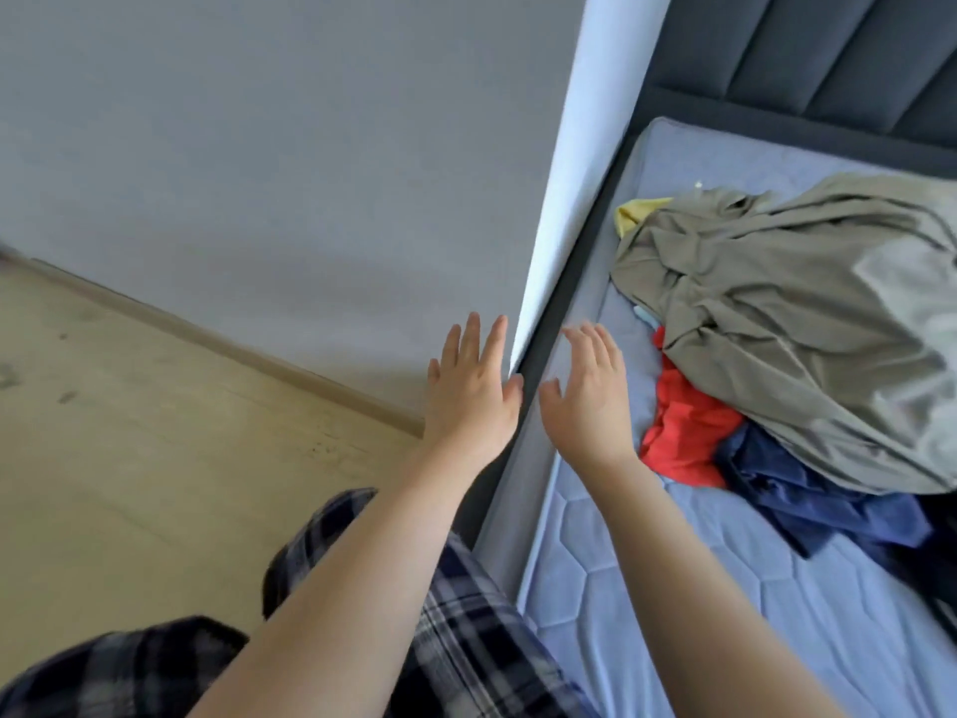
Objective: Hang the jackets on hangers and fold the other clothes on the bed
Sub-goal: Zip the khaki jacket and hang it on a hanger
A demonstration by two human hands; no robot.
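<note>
Bed mattress (673,588) against the grey wall (259,173) carries the unsorted heap, an olive-grey garment (802,313) draped over red cloth (683,427) and navy cloth (808,489), so I judge my left grip (471,391) and right grip (585,406), both spread wide and empty nearby, are held out to pick from it.

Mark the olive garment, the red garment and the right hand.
olive garment (787,323), head view, middle of the crumpled top layer.
red garment (683,432), head view, middle of the exposed part.
right hand (588,406), head view, back of the hand.
</note>
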